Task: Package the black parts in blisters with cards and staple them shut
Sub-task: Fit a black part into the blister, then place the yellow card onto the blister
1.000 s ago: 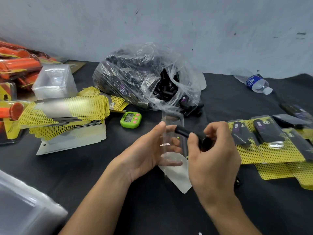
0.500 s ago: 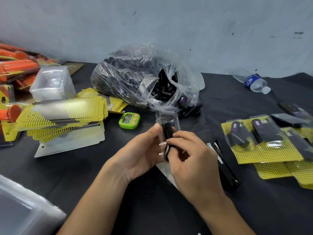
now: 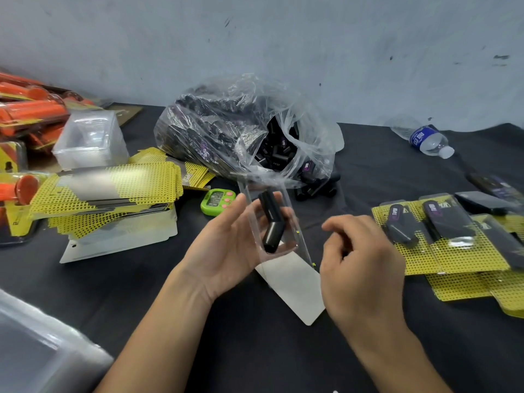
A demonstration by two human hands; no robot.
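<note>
**A:** How far is the work?

**B:** At the centre of the frame the left hand grips a clear plastic blister, and one bent black tube part is already inside. The right hand beside it is loosely curled and seems empty.

**A:** What is left?

**B:** I think closing and stapling this one. Finished yellow dotted packs lie at the right. The clear plastic bag at upper centre holds many more parts.

Head camera: single wide-angle view, worn, facing forward and down.
Close above the worktop; left hand and right hand sit mid-frame, wall spans 12 o'clock.
</note>
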